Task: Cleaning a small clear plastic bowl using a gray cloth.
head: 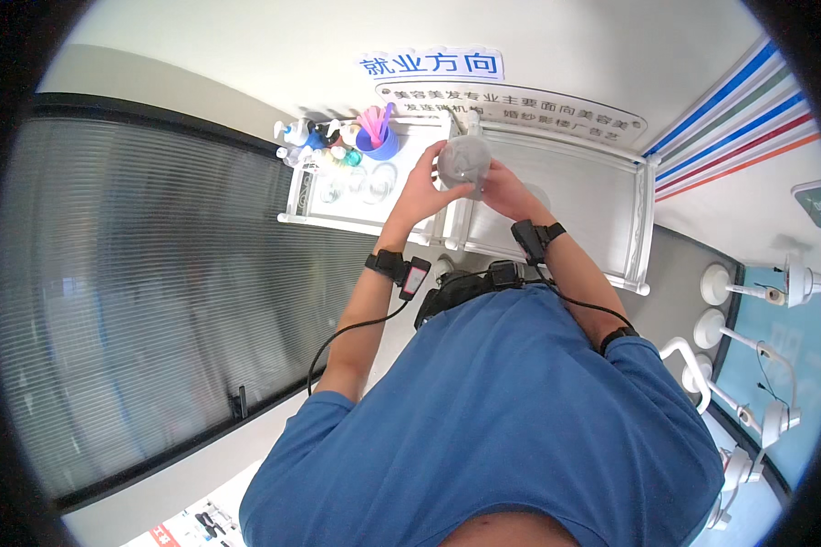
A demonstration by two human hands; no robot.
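Note:
Both of my hands hold a round, greyish see-through container above the seam between two white trolleys. My left hand grips its left side, thumb along the near edge. On its right side, my right hand has its fingers against the container, partly hidden behind it. What the container is made of and whether it holds anything, I cannot tell. Beneath and around it lie the white left trolley and the grey-topped right trolley.
Pump bottles, a blue-purple basket of pink and purple sticks and clear round bowls stand on the left trolley. A wall with signs rises behind. A ribbed glass panel is at left; white lamp stands are at right.

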